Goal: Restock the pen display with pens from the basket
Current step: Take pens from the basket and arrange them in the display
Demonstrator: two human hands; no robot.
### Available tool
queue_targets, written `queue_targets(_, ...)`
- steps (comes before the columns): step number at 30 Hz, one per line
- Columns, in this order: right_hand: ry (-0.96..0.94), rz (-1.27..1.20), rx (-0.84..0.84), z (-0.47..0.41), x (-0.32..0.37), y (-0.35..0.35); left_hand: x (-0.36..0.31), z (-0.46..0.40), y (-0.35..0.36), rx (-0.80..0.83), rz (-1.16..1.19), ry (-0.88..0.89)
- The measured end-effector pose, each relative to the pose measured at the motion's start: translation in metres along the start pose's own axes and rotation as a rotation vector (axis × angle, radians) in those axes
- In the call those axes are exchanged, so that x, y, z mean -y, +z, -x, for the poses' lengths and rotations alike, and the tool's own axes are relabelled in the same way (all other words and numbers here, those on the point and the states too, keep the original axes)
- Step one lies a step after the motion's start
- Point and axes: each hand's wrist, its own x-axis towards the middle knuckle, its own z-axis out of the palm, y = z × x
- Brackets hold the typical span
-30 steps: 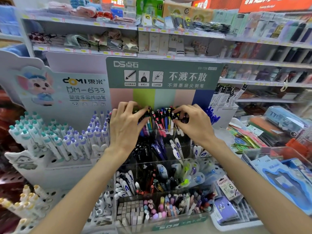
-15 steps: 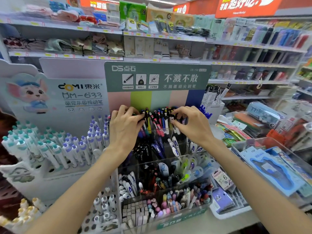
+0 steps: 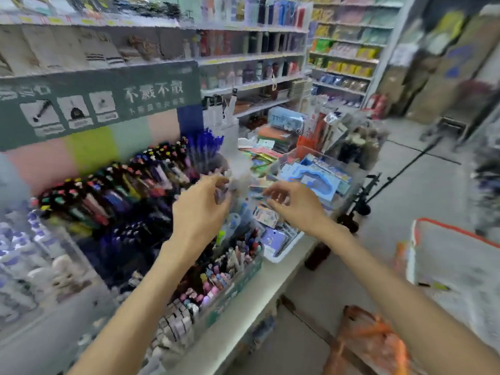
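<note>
Hovering blurred above the pen display (image 3: 151,185), left hand (image 3: 198,212) and right hand (image 3: 293,205) with grip loosely curled, empty, white orange-rimmed basket (image 3: 457,269) on floor right, tabletop (image 3: 243,320) crowded, shelves (image 3: 243,58) behind.

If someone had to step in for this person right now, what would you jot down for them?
Left hand: raised in front of the tiered clear plastic pen display, fingers loosely curled; the blur hides whether it holds anything.
Right hand: also raised, to the right of the display, fingers curled, apparently empty.
The top row of multicoloured click pens looks full, and the lower tiers hold pens too.
The white basket with an orange rim stands low on the right, out of both hands' grasp.
Left to do: probably reach into the basket for more pens and fill any gaps.
</note>
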Motion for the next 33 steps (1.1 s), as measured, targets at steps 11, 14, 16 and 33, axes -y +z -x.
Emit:
queue_targets(11, 0.597, -0.005, -0.198, 0.218, -0.171, -0.121, -0.189, 0.07, 0.176, 0.625, 0.133, 0.306)
queue_targets(14, 0.7, 0.0, -0.206, 0.279, -0.216, -0.158, -0.251, 0.103, 0.226, 0.707, 0.132, 0.35)
queue_targets(16, 0.777, 0.017, -0.193, 0.315, -0.247, -0.178, -0.289, 0.124, 0.256, 0.765, 0.137, 0.37)
queue_targets(33, 1.258, -0.152, 0.209, 0.396, -0.438, -0.162, -0.312, 0.202, 0.478, 1.273, -0.193, -0.023)
